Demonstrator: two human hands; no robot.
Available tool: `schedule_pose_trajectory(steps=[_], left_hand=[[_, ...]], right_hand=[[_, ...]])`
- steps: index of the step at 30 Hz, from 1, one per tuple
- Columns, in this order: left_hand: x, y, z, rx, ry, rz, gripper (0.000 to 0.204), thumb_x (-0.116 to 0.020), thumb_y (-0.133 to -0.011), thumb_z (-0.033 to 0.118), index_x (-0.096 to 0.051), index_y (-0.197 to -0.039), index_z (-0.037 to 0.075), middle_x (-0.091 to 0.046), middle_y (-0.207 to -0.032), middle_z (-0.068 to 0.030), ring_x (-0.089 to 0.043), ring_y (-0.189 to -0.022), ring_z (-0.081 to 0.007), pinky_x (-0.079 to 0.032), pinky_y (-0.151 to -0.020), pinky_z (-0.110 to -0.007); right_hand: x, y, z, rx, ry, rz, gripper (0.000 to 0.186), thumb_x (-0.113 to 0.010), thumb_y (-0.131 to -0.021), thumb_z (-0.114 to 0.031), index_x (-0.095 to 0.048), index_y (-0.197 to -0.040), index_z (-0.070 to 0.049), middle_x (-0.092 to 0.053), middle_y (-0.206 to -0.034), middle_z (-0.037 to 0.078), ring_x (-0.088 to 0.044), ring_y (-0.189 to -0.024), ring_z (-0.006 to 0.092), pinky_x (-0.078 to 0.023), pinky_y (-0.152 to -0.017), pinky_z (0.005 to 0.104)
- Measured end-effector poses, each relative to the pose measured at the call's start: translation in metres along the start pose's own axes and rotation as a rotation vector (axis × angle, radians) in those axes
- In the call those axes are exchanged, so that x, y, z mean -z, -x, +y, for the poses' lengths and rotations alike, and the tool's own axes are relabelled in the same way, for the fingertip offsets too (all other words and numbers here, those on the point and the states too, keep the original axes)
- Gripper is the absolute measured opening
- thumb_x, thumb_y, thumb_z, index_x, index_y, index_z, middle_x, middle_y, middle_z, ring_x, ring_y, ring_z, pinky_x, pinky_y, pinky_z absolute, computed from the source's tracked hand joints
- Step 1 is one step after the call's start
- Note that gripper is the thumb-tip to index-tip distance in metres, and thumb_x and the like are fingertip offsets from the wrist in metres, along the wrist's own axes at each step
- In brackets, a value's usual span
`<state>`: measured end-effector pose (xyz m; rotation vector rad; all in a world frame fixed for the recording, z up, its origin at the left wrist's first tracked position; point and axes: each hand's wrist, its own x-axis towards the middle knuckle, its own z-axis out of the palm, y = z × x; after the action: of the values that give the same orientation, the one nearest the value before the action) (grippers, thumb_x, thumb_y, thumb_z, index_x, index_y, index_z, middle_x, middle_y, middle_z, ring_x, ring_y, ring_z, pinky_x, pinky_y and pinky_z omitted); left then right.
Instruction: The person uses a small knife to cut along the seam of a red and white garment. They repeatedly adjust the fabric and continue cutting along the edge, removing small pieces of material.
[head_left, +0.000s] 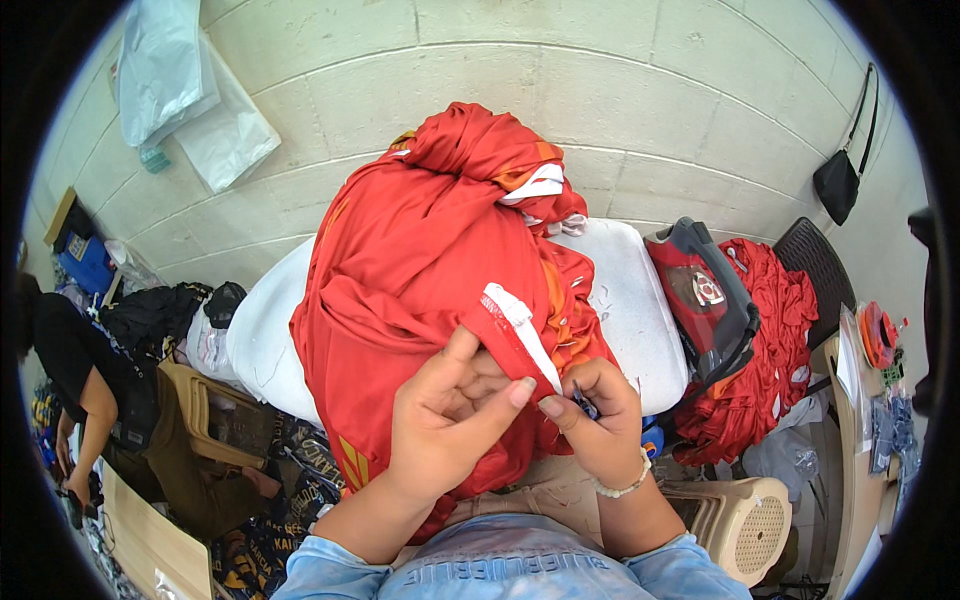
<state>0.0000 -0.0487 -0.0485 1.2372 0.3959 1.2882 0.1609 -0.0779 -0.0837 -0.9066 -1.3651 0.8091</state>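
Observation:
A big heap of shiny red garments (400,270) with orange and white parts lies in front of me. My left hand (450,415) pinches a red fabric band with a white edge (515,335), thumb on its lower end and fingers behind. Close beside it, my right hand (603,420) is closed, its thumb tip near the band's lower end. A small dark tool (584,403) shows between the right fingers; most of it is hidden, so its kind is unclear. Loose threads hang near that hand.
Beneath the heap is a white padded surface (635,310) against a block wall. To the right are a grey-and-red bag (700,295), more red garments (765,350) and stacked beige stools (755,530). On the left, another person (95,390) bends beside a beige chair (205,400).

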Motion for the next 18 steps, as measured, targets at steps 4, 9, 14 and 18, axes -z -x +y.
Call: schedule_pose_trajectory(steps=[4,9,14,18], left_hand=[[0.0068,-0.0039,-0.0008,-0.003,0.105,0.112,0.052,-0.056,-0.087,-0.006,-0.036,-0.135,-0.008,-0.061,-0.113,-0.0144,-0.060,-0.101,-0.0159,-0.048,-0.087,-0.028],[0.0080,-0.0032,-0.0045,-0.015,0.038,0.121,0.051,-0.059,-0.086,-0.002,-0.040,-0.133,-0.005,-0.061,-0.112,-0.0141,-0.061,-0.100,-0.0168,-0.053,-0.081,-0.028],[0.0078,-0.0024,-0.0043,-0.027,0.016,0.104,0.049,-0.057,-0.086,-0.004,-0.041,-0.133,-0.006,-0.062,-0.112,-0.0134,-0.061,-0.099,-0.0161,-0.052,-0.081,-0.027],[0.0078,-0.0026,-0.0020,-0.024,-0.014,0.096,0.048,-0.057,-0.086,-0.006,-0.041,-0.132,-0.006,-0.062,-0.110,-0.0133,-0.062,-0.098,-0.0155,-0.052,-0.081,-0.026]], right_hand=[[0.0026,0.0019,0.0028,-0.001,0.048,0.012,0.021,-0.074,-0.078,-0.003,-0.053,-0.080,-0.004,-0.050,-0.068,-0.002,-0.041,-0.061,0.0039,-0.035,-0.055,0.0199],[0.0047,0.0027,0.0069,-0.018,0.063,0.016,0.021,-0.074,-0.078,-0.005,-0.053,-0.080,-0.004,-0.052,-0.068,-0.003,-0.041,-0.060,0.0035,-0.035,-0.055,0.0200],[0.0043,0.0030,0.0102,-0.029,0.041,0.013,0.021,-0.074,-0.079,-0.006,-0.053,-0.080,-0.004,-0.051,-0.068,-0.003,-0.041,-0.061,0.0034,-0.035,-0.055,0.0197],[0.0041,0.0026,0.0103,0.005,0.048,0.004,0.021,-0.074,-0.079,-0.007,-0.053,-0.081,-0.004,-0.051,-0.068,-0.003,-0.041,-0.061,0.0033,-0.035,-0.055,0.0197]])
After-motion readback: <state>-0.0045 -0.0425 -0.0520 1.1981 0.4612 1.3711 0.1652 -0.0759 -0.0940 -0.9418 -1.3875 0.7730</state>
